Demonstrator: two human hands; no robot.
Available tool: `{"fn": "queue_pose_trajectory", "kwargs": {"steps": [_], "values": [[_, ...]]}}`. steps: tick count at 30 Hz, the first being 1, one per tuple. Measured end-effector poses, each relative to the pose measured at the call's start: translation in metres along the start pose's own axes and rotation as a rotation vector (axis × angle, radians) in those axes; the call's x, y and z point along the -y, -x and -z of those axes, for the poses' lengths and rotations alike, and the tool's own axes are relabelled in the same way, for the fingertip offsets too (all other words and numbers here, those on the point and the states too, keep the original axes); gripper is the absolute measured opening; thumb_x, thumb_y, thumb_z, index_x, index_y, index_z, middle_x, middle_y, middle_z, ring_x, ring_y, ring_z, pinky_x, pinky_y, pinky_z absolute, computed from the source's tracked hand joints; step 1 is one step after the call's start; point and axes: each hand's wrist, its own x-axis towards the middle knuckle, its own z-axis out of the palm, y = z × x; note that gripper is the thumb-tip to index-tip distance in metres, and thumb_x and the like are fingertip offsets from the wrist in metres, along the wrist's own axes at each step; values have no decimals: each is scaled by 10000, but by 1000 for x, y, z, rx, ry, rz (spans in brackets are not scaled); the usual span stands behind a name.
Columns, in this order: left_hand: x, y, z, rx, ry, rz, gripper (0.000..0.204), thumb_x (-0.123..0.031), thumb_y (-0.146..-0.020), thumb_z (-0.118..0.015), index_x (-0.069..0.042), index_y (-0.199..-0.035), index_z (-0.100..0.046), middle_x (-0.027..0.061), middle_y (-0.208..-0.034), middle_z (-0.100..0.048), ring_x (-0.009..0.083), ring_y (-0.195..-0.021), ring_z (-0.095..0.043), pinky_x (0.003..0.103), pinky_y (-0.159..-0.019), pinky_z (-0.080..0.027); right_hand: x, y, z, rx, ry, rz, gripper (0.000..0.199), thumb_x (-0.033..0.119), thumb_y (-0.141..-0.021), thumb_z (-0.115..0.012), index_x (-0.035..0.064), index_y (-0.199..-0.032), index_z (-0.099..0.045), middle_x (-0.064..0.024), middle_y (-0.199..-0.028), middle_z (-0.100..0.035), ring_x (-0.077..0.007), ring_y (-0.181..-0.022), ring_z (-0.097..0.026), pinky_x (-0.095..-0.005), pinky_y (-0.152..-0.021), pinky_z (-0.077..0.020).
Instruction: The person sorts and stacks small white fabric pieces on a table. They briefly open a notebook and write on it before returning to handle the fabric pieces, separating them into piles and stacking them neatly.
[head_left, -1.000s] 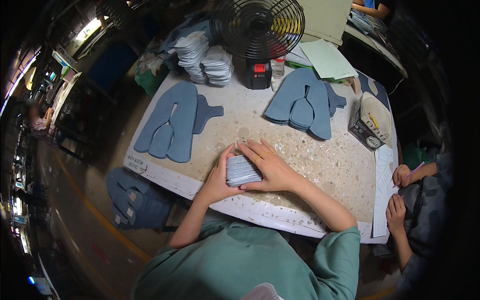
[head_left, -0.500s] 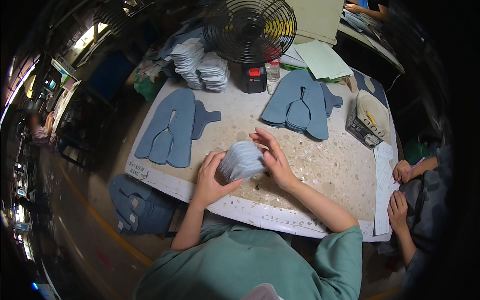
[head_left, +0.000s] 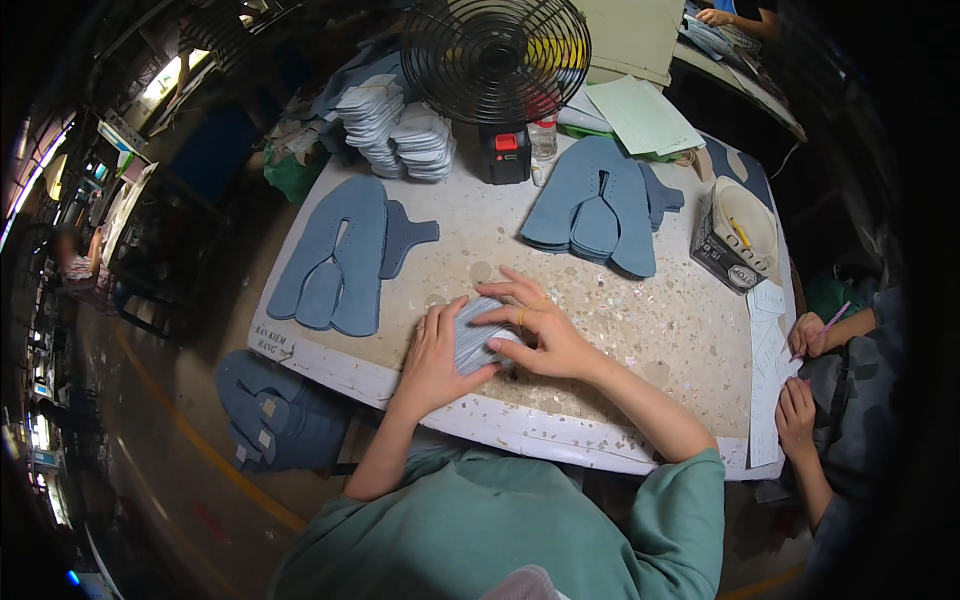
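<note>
A thick stack of grey-blue cut pieces (head_left: 470, 343) is held just above the near edge of the table. My left hand (head_left: 430, 358) is wrapped round its left side, with the thumb along the near edge. From the right, my right hand (head_left: 556, 338) curls its fingers and thumb over the stack's right end, hiding part of it; a ring shows on one finger. To the left lie blue-grey shoe upper pieces (head_left: 362, 270) with a darker piece tucked beside them. Farther right sits a pile of similar upper pieces (head_left: 630, 215).
A black fan (head_left: 497, 60) stands at the back, beside stacks of pale pieces (head_left: 425, 140) and a clear bottle (head_left: 543, 140). A tub (head_left: 722, 245) is at the right. Another person's hands (head_left: 797, 415) are near the table's right edge. More blue pieces (head_left: 280, 410) hang low left.
My right hand has come in from beside the stack and closed over its right end. The left hand has shifted round the stack, which sits slightly lower and is less blurred.
</note>
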Motion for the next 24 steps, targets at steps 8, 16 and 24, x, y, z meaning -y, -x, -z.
{"fn": "queue_pose_trajectory", "kwargs": {"steps": [8,16,24], "values": [[-1,-1,5,32,-31,-8,1067,-379,-678,-828,-31,-1472,-206,236,-1340,-372,430,-1230,-401,498,-1034,-360,16,-9,28,54,54,87,109,102,-731,-720,62,-812,-660,-83,-1083,-584,-330,-1146,-490,-412,-939,-450],[-4,-2,8,61,151,65,806,-279,-653,-827,-24,-1301,-421,194,-1214,-513,369,-1131,-527,443,-941,-436,-8,0,34,35,-101,1,79,46,-729,-691,70,-789,-646,-91,-1040,-578,-260,-1038,-527,-393,-905,-440],[-18,-2,-4,-161,-113,-59,731,-250,-645,-819,-43,-1250,-466,163,-1101,-558,376,-1047,-556,465,-891,-456,-5,7,-33,58,-460,-290,800,610,-989,-228,29,-1527,-108,-207,-1557,-175,-332,-1452,-164,-405,-1183,-97]]}}
